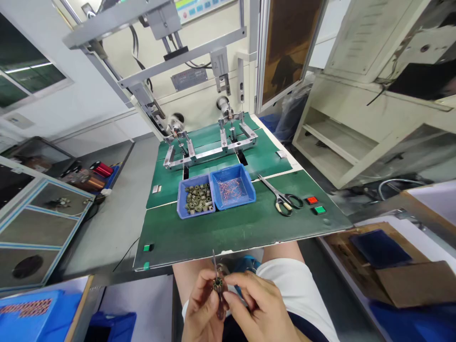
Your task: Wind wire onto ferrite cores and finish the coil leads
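the left hand (204,304) holds a small round part (217,285) and a pointy tool (214,262), and the right hand (259,301) curls just beside the part, but i cannot tell if it grips.

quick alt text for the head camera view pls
A person's left hand holds a small slotted part above their lap, the right hand close beside it. On the green worktop ahead sit a bin of metal parts, a blue bin with coppery scraps and scissors, before a metal fixture.
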Demonstrator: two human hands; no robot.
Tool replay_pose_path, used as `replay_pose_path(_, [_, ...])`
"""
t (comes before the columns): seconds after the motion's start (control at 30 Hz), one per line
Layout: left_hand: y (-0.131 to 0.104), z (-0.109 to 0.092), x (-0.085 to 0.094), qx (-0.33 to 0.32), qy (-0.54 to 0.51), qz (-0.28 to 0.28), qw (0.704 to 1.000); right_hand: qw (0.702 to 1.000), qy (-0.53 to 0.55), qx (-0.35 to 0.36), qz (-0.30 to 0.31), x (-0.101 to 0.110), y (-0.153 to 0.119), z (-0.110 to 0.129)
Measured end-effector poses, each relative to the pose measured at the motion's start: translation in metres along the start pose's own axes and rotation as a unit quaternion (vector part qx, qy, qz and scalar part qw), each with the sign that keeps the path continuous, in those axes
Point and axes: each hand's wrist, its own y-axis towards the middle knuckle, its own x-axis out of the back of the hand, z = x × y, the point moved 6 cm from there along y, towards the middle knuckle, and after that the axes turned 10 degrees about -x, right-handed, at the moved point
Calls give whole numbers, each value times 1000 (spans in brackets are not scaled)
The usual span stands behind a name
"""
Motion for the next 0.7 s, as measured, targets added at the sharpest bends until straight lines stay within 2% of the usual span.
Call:
replay_pose_path(0.1, [0,4,-2,9,-14,29,999,999,-28,21,-16,1,1,6])
replay_pose_path(0.27, [1,11,-1,38,-25,60,997,1000,-22,12,-13,4,2,7])
replay_pose_path(0.53, [1,15,11,46,12,3,999,1000,-19,-18,12,4,5,4])
replay_pose_path(0.7, [0,14,6,15,24,-18,999,999,-29,-23,20,4,7,5])
